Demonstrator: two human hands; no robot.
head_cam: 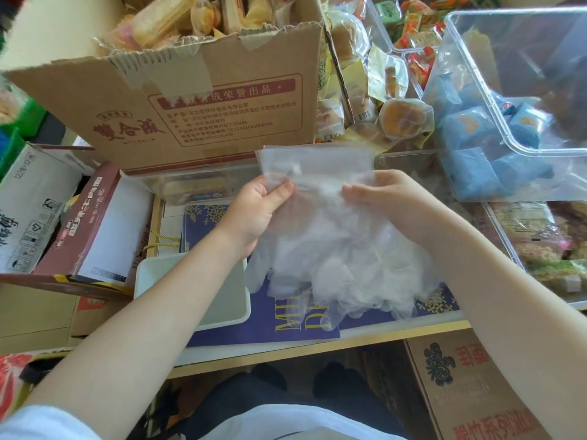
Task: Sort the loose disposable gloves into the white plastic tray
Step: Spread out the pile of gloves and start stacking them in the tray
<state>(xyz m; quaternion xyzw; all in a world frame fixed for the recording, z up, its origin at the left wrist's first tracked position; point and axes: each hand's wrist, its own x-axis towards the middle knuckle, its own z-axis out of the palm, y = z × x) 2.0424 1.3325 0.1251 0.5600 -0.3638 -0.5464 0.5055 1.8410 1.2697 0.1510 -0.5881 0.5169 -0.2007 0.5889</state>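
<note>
A bunch of thin, clear disposable gloves (pixel 333 249) hangs in front of me, cuffs up and fingers drooping onto a purple box. My left hand (pixel 259 206) pinches the stack near the cuffs on the left side, thumb on top. My right hand (pixel 384 195) grips the same stack on the right, with its fingers over the plastic. The white plastic tray (pixel 149 274) sits on the table below my left forearm, which hides part of it. What shows of the tray's inside holds nothing.
A large torn cardboard box (pixel 197 100) of snacks stands behind the gloves. Clear plastic bins (pixel 508 100) with packaged snacks fill the right side. The purple box (pixel 286 322) lies under the gloves. More cartons (pixel 41 204) stand at the left, and another (pixel 476 385) sits under the table.
</note>
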